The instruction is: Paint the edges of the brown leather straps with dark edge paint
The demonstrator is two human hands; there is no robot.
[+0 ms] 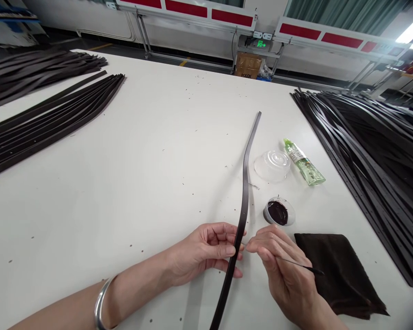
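A long dark leather strap [245, 183] runs from the table's near edge away toward the middle, standing on its edge. My left hand [206, 250] pinches it between thumb and fingers near its lower part. My right hand [284, 266] is closed on a thin dark stick or brush [301, 266], its fingertips right beside the strap's edge. A small round cup of dark dye [278, 212] sits just beyond my right hand. A dark cloth [340, 270] lies to the right of that hand.
A clear plastic lid [272, 164] and a small green bottle [304, 162] lie past the dye cup. Stacks of dark straps [382, 151] fill the right side of the white table [141, 160]. More straps [44, 114] lie at the left.
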